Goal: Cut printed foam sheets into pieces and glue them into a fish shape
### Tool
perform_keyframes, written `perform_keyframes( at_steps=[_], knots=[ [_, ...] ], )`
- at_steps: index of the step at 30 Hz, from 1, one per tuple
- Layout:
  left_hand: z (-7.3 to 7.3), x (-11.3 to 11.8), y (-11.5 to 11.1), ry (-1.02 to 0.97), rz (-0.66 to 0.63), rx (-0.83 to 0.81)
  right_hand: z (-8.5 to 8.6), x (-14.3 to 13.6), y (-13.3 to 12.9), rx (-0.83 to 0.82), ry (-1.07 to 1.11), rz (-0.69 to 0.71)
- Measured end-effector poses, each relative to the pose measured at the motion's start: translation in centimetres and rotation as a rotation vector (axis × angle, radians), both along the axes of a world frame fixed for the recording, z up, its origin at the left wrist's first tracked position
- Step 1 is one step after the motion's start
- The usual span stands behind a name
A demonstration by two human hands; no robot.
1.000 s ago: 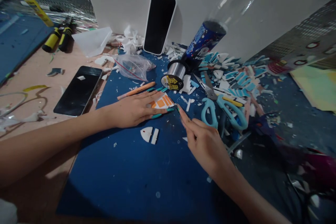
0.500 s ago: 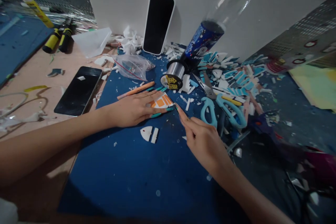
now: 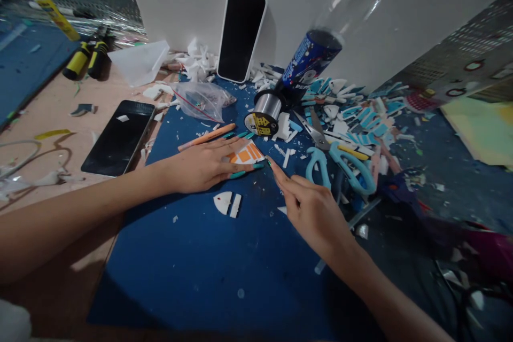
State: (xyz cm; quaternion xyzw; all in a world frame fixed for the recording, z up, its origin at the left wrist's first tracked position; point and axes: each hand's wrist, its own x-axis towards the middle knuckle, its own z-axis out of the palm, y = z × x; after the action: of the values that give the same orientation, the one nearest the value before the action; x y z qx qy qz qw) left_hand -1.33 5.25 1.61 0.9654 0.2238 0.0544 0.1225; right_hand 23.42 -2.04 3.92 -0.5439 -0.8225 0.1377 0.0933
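My left hand lies flat on the blue mat, fingers stretched over a white piece with orange blocks. At the right tip of that piece, my right hand is closed with its index finger extended. Whatever it grips is too small and hidden to make out. Nearer to me lie a small rounded white piece and a narrow white strip, slightly apart. An orange pen rests just beyond my left hand. Beyond the patterned piece is a wire spool.
Light-blue scissors and a heap of scraps lie to the right. A phone and a tilted bottle stand at the back. Leftward are another phone, a plastic bag and yellow-black pliers.
My right hand has shifted very slightly at the tip of the patterned piece. My left hand stays in place on it, and the view has moved a little.
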Motion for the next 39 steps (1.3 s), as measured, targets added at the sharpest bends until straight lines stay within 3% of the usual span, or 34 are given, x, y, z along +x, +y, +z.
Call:
perform_keyframes(
  at_steps=[39],
  knots=[
    [-0.3, 0.0, -0.4, 0.012, 0.05, 0.07, 0.0, 0.5, -0.9, -0.132, 0.021, -0.045]
  ],
)
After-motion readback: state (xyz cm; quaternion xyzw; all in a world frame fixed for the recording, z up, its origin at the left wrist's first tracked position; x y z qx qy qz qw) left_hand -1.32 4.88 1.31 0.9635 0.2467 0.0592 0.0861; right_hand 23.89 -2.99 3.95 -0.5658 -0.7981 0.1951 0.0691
